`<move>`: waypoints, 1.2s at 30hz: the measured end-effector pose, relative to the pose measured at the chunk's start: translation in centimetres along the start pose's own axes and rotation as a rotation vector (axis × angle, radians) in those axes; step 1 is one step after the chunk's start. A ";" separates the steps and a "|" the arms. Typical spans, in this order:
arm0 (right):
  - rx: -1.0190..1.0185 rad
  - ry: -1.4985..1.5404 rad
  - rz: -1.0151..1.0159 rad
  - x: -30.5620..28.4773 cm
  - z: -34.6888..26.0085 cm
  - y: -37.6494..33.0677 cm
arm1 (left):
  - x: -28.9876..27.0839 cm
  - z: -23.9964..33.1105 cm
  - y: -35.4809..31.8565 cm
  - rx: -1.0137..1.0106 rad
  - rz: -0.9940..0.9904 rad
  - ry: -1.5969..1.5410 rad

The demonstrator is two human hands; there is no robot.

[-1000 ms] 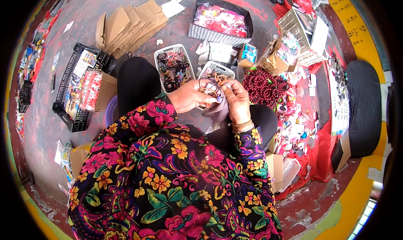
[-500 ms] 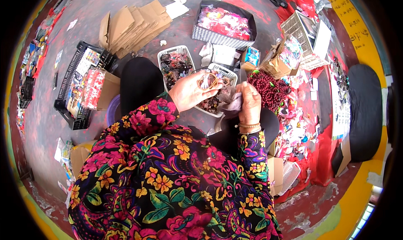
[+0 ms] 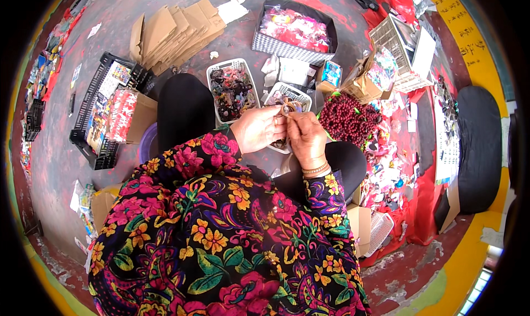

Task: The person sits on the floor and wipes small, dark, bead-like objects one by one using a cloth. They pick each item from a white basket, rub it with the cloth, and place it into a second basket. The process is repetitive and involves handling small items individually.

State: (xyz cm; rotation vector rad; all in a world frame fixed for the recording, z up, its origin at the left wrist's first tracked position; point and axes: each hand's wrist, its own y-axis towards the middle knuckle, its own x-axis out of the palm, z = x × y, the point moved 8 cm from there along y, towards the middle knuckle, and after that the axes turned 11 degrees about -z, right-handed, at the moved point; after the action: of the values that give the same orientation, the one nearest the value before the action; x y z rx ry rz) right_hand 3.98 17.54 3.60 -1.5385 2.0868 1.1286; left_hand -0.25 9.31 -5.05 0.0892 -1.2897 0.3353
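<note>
My left hand [image 3: 257, 130] and my right hand [image 3: 307, 136] meet over the right-hand small basket, fingertips together. Pinched between them are tan hair ties [image 3: 286, 107], partly covered by my fingers. Beneath is a white basket [image 3: 307, 99] with dark and brown bands in it, largely hidden by my hands. Just left of it stands a second white basket [image 3: 256, 88], filled with dark and coloured hair ties [image 3: 231, 84]. A heap of dark red berry-like beads [image 3: 350, 120] lies right of my right hand.
Flattened cardboard boxes [image 3: 179, 34] stand far left, near a black crate [image 3: 102, 133] of packets. A patterned bin [image 3: 295, 55] with pink packages is ahead. An open carton [image 3: 361, 87] and pale crate [image 3: 406, 73] stand right, above scattered small goods [image 3: 386, 178]. My knees flank the baskets.
My right hand has moved left to meet my left hand at the tan hair ties. The greyish, filmy piece it held no longer shows. My left hand has shifted slightly right and down.
</note>
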 end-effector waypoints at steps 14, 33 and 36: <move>0.686 1.453 0.262 1.6 9.0 -2.5 | 0.8 2.9 -1.4 0.079 0.165 0.920; 0.624 1.305 0.046 2.9 7.6 -2.2 | 1.2 3.0 -0.9 0.149 0.120 0.629; 0.593 1.302 0.035 2.7 7.4 -2.0 | 0.9 3.3 -1.0 0.181 0.123 0.633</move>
State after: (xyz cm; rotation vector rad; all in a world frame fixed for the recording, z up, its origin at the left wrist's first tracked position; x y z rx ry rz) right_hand 3.29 21.05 -3.71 -2.0851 2.6992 -0.7775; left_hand -2.84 7.71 -3.12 0.0503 -0.6371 0.5362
